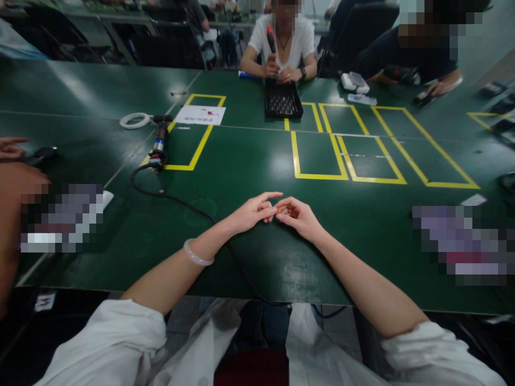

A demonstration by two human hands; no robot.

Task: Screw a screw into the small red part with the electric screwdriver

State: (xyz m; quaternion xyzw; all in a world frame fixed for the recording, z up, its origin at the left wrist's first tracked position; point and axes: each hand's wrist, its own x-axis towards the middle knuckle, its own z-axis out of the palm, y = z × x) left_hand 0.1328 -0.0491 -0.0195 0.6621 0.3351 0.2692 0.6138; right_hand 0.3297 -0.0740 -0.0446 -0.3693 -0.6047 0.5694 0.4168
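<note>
Both my hands meet over the green table just in front of me. My left hand has its index finger stretched out and the other fingers curled toward the right hand. My right hand is curled, its fingertips pinching a tiny orange thing between the two hands. What that thing is I cannot make out. A pale bangle circles my left wrist.
An electric screwdriver with a black cable lies at the left, beside a white tape ring and a paper sheet. A black tray stands before a person opposite holding a tool. Yellow tape boxes mark the table.
</note>
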